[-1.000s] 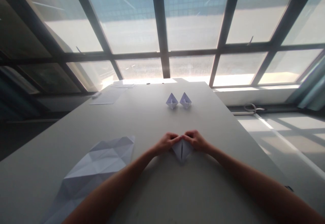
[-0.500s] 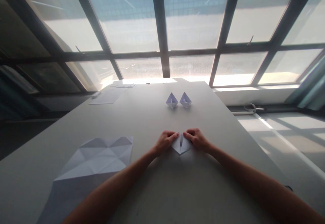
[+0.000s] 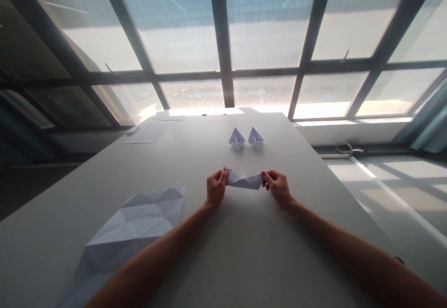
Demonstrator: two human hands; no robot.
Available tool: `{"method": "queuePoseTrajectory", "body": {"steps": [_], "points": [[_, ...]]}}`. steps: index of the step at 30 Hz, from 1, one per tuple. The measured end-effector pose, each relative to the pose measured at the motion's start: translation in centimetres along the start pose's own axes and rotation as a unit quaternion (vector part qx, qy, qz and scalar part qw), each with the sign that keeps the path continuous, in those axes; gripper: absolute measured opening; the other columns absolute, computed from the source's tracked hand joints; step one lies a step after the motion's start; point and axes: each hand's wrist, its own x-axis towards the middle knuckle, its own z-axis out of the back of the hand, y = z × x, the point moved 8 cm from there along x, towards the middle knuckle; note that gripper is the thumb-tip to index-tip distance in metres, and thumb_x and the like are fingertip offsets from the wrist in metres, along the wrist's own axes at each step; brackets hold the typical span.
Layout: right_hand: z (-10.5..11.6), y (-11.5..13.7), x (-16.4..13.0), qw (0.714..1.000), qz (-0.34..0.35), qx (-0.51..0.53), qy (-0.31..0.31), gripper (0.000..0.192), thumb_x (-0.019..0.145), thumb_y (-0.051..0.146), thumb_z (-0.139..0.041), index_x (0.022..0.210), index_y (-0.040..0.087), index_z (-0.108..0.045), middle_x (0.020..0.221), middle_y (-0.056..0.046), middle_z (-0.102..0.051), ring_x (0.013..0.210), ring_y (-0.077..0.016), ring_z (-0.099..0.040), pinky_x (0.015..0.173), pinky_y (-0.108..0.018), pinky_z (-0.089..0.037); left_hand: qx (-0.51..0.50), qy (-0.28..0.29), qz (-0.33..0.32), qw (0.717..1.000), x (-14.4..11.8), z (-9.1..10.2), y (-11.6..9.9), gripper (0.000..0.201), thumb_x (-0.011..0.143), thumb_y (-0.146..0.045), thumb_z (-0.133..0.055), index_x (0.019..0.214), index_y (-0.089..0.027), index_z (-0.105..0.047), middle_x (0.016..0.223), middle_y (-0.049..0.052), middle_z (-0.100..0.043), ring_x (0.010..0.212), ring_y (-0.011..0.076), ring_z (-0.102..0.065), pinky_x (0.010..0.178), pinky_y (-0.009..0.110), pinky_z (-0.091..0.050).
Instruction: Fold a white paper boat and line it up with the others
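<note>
Between my two hands a folded paper boat (image 3: 244,181) of white paper is held stretched out sideways, its long edge toward me and a small peak in its middle. My left hand (image 3: 216,186) pinches its left end between thumb and fingers. At the right end, my right hand (image 3: 277,185) grips the other tip the same way. Beyond them two finished-looking paper boats stand side by side, a left boat (image 3: 237,139) and a right boat (image 3: 256,139). A large creased sheet of paper (image 3: 139,222) lies left of my left forearm, partly hidden by it.
All of this is on a white table (image 3: 195,159). Flat paper sheets (image 3: 148,132) lie at its far left. Large windows (image 3: 263,23) rise behind the far edge. A coiled cable (image 3: 344,148) sits beyond the table on the right.
The folded paper has gone from a pointed, flat diamond shape to a wide boat form. My hands have moved apart, pulling its ends outward. The creased sheet shifted slightly.
</note>
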Motion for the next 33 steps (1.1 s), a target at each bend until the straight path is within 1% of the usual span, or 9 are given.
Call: {"method": "queuePoseTrajectory", "body": {"steps": [7,11,13,17,19,22,26,29,33], "points": [[0.8,-0.3,0.2,0.998,-0.013,0.032,-0.044,0.039,0.075,0.052,-0.068,0.08,0.013,-0.064,0.062,-0.005,-0.066,0.055,-0.017,-0.063,0.049,-0.026,-0.047,-0.1,-0.046,0.024,0.994,0.5,0.9,1.5,0.047,0.076,-0.059,-0.064,0.081,-0.013,-0.061,0.07,0.001,-0.062,0.063,0.0138,-0.061,0.063,0.028,-0.054],[0.6,-0.1,0.2,0.998,-0.007,0.053,-0.042,0.037,0.076,0.049,-0.069,0.082,0.014,-0.061,0.061,-0.004,-0.067,0.055,-0.0192,-0.066,0.049,-0.026,-0.05,-0.162,-0.053,0.034,0.985,0.4,0.7,1.7,0.044,0.078,-0.057,-0.065,0.083,-0.014,-0.057,0.072,0.0,-0.061,0.065,0.0127,-0.062,0.066,0.03,-0.056],[0.5,0.3,0.1,0.998,0.012,0.046,-0.037,0.035,0.078,0.048,-0.068,0.081,0.014,-0.061,0.059,-0.004,-0.066,0.054,-0.019,-0.066,0.047,-0.026,-0.049,-0.197,-0.024,0.041,0.979,0.3,0.1,1.5,0.04,0.079,-0.052,-0.067,0.086,-0.015,-0.056,0.076,0.001,-0.064,0.068,0.0135,-0.065,0.072,0.032,-0.056],[0.3,0.9,-0.1,0.999,0.041,0.028,-0.022,0.031,0.081,0.046,-0.065,0.08,0.015,-0.059,0.06,-0.004,-0.067,0.056,-0.0188,-0.066,0.048,-0.026,-0.048,-0.247,0.085,0.097,0.961,-0.3,-1.9,1.5,0.041,0.076,-0.038,-0.075,0.105,-0.016,-0.057,0.092,0.005,-0.069,0.083,0.0179,-0.068,0.085,0.037,-0.053],[-0.2,1.0,-0.4,0.999,0.043,0.018,0.01,0.031,0.081,0.046,-0.064,0.077,0.016,-0.058,0.06,-0.004,-0.068,0.056,-0.0183,-0.065,0.048,-0.025,-0.047,-0.258,0.104,0.125,0.952,-0.5,-2.3,1.8,0.049,0.073,-0.031,-0.079,0.114,-0.016,-0.056,0.098,0.008,-0.069,0.09,0.0196,-0.068,0.09,0.036,-0.051],[-1.6,0.8,-0.8,0.995,0.036,-0.017,0.094,0.031,0.082,0.046,-0.063,0.073,0.016,-0.057,0.06,-0.004,-0.067,0.054,-0.0159,-0.062,0.047,-0.023,-0.043,-0.265,0.086,0.136,0.951,-0.4,-1.9,2.1,0.058,0.07,-0.026,-0.082,0.119,-0.015,-0.055,0.1,0.01,-0.07,0.095,0.0203,-0.067,0.092,0.034,-0.05],[-3.6,0.6,-1.5,0.972,0.038,-0.099,0.208,0.03,0.082,0.043,-0.063,0.075,0.014,-0.065,0.063,-0.002,-0.065,0.057,-0.013,-0.056,0.052,-0.022,-0.039,-0.236,0.093,0.143,0.957,-0.8,-2.1,1.9,0.062,0.067,-0.026,-0.084,0.121,-0.014,-0.055,0.101,0.012,-0.071,0.095,0.0214,-0.067,0.089,0.033,-0.051],[-4.6,0.7,-1.9,0.957,0.046,-0.129,0.255,0.034,0.082,0.044,-0.062,0.07,0.013,-0.066,0.06,0.001,-0.057,0.057,-0.0108,-0.048,0.051,-0.021,-0.033,-0.195,0.14,0.144,0.96,-1.8,-3.2,1.2,0.063,0.065,-0.029,-0.085,0.119,-0.012,-0.057,0.1,0.014,-0.072,0.092,0.025,-0.068,0.086,0.038,-0.052],[-5.3,0.8,-2.6,0.95,0.036,-0.14,0.277,0.045,0.083,0.049,-0.059,0.055,0.014,-0.052,0.051,0.005,-0.036,0.051,-0.0074,-0.03,0.047,-0.022,-0.019,-0.131,0.214,0.129,0.959,-3.3,-4.6,0.4,0.058,0.064,-0.031,-0.085,0.113,-0.01,-0.063,0.096,0.015,-0.073,0.087,0.0259,-0.069,0.084,0.038,-0.052]]}}
